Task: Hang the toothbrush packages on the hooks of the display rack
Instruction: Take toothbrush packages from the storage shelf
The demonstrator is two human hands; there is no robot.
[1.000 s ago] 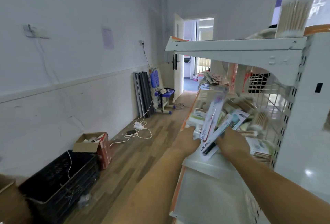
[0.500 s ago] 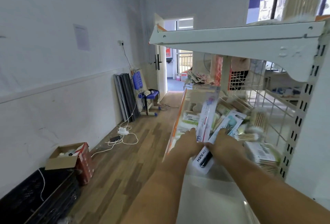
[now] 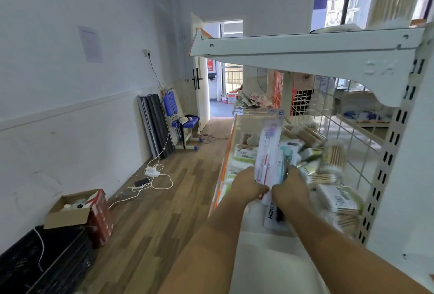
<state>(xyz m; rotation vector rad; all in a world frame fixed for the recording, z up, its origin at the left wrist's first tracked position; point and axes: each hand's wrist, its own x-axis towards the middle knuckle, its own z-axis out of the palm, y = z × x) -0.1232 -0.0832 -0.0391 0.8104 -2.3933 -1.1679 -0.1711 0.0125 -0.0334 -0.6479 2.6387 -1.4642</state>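
Observation:
My left hand (image 3: 247, 184) grips the lower part of a clear toothbrush package (image 3: 269, 143) with a white and red brush, held upright over the shelf. Close beside it, my right hand (image 3: 291, 188) grips a second toothbrush package (image 3: 281, 162) with a teal brush and a "Hane" label at its bottom end. Both hands nearly touch above the white shelf (image 3: 265, 256) of the display rack. The wire grid back panel (image 3: 340, 134) of the rack rises behind the goods. No hooks are plainly visible.
Cotton swab packs (image 3: 333, 160) and boxed goods (image 3: 338, 200) crowd the shelf to the right. An upper shelf (image 3: 305, 45) overhangs at head height. A perforated upright (image 3: 387, 153) stands on the right. On the floor left lie a cardboard box (image 3: 77, 211), black crate (image 3: 42, 263) and cables (image 3: 152, 176).
My view has turned right and closer to the shelf. Both hands have drawn together, and the two packages have swung from a crossed, tilted hold to nearly upright.

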